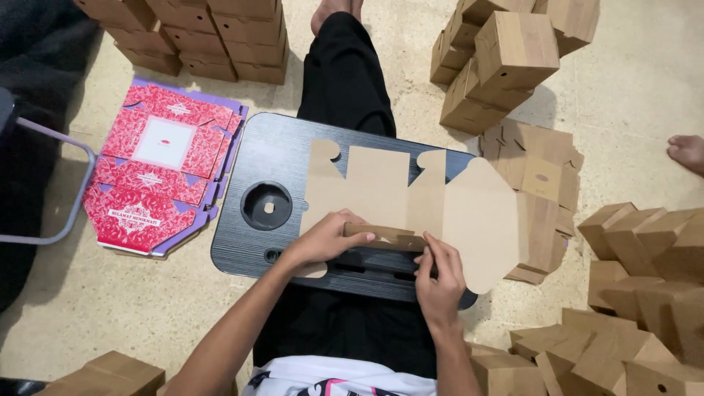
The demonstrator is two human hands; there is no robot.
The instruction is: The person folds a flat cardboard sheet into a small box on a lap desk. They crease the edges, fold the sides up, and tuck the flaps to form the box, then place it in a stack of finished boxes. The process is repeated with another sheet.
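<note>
Cardboard (411, 194), a flat brown box blank, lies printed side down across a black lap tray (249, 158) that rests over the seated person's legs. At far left a stack of red and purple printed blanks (158, 172) sits on the floor beside a metal chair leg (55, 132), with folded brown boxes (213, 33) stacked beyond it. On the tray's left side is a round cup hole (266, 205), bare of anything. The left hand (323, 240) presses down on the near flap (385, 236) of the blank, fingers together and thumb tucked under the raised edge. Just to its right the right hand (440, 282) pinches the same flap between thumb and fingers, bending it up along the crease. Further right a loose pile of flat blanks (543, 183) lies on the floor, with more folded boxes (499, 66) far right and near right.

The blank overhangs the tray's right edge, so an uneven push could slide it off or skew the fold away from the crease. A hard pinch might tear or dent the thin flap.
</note>
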